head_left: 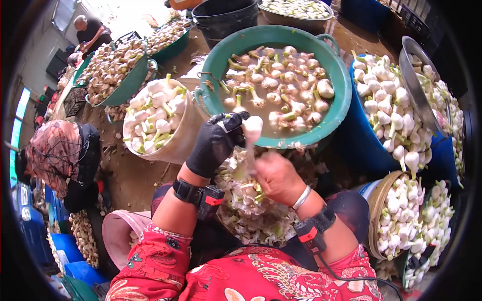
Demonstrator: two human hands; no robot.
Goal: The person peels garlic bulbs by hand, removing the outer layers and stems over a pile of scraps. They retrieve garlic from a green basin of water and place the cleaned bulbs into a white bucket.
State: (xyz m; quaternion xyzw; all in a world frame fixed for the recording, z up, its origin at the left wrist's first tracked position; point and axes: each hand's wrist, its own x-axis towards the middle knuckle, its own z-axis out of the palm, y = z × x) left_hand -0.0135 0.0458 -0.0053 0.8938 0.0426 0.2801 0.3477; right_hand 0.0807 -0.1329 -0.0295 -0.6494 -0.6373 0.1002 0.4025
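Note:
In a black glove, my left hand (pixel 217 142) is closed round a white garlic bulb (pixel 252 128) at its fingertips. A pale, blurred strip, stem or skin, hangs from the bulb toward my right hand (pixel 278 176). That hand is bare and its fingers are curled closed; motion smears what they grip. Beneath both hands lies a heap of garlic skins and trimmings (pixel 256 215). Just beyond stands a green tub (pixel 343 108) of murky water, where unpeeled garlic bulbs (pixel 288 95) with stem stubs float.
Peeled garlic fills a white bucket (pixel 188 131) at left, a blue barrel (pixel 362 133) at right and a tan-rimmed bucket (pixel 374 210). A pink bucket (pixel 113 236) stands by my left knee. One person (pixel 60 155) bends at left; another person (pixel 92 34) is farther back.

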